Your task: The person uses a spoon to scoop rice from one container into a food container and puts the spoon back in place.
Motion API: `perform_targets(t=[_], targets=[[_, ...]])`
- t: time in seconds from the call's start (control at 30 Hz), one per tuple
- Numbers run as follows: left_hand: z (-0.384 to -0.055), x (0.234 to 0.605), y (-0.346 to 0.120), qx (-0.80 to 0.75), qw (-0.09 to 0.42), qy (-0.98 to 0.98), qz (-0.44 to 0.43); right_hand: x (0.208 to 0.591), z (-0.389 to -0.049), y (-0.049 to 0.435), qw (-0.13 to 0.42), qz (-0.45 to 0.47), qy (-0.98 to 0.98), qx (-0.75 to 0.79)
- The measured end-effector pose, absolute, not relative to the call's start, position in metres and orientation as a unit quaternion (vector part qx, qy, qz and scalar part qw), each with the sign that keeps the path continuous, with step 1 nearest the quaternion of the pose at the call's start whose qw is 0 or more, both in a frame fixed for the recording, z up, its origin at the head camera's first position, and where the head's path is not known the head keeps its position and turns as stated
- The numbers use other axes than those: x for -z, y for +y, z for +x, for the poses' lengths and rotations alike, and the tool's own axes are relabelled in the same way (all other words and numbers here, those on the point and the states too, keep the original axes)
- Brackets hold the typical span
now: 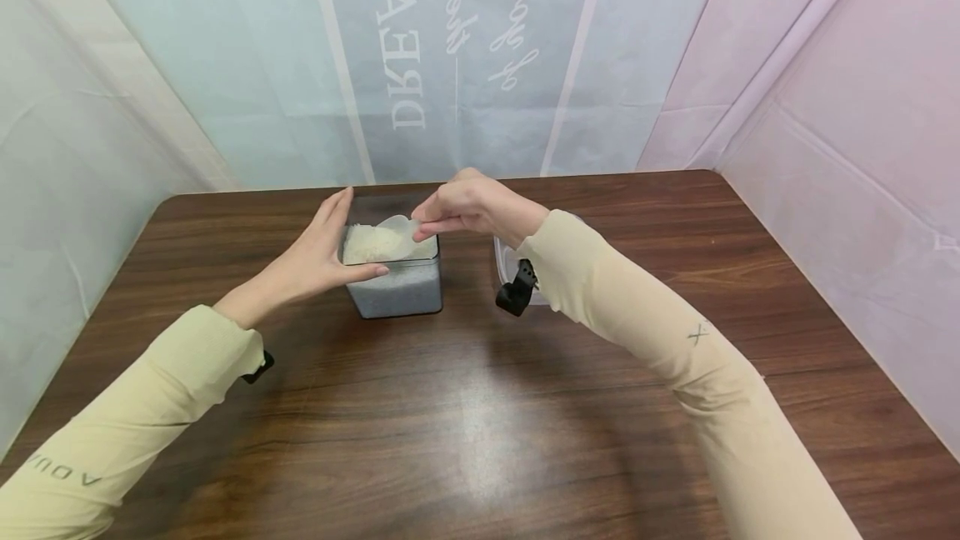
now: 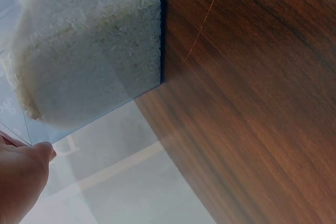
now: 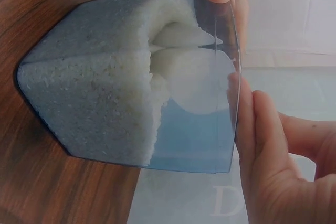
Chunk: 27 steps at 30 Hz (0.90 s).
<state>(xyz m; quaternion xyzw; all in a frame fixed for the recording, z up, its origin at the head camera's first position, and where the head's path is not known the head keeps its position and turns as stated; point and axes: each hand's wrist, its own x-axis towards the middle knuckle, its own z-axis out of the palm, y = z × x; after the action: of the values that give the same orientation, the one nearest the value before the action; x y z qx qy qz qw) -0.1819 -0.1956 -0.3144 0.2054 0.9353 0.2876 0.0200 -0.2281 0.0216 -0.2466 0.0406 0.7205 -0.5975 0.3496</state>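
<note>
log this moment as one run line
left hand: touches container | right hand: pinches scoop | scoop: partly in rice | container: uncovered, upright | clear plastic item: on table, partly hidden

Brown wood-grain table [image 1: 420,457] under a rice-filled container [image 1: 401,294] and a partly hidden clear plastic piece [image 1: 506,261]
</note>
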Motion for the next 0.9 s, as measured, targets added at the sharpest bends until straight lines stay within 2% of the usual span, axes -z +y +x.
perform_targets(t=[0.9], targets=[[-0.1807,0.3152,-0.1947,-0.286,0.019,0.936,0.205,0.2511,-0.2242,0.0319,0.287,0.102,0.686,0.661]])
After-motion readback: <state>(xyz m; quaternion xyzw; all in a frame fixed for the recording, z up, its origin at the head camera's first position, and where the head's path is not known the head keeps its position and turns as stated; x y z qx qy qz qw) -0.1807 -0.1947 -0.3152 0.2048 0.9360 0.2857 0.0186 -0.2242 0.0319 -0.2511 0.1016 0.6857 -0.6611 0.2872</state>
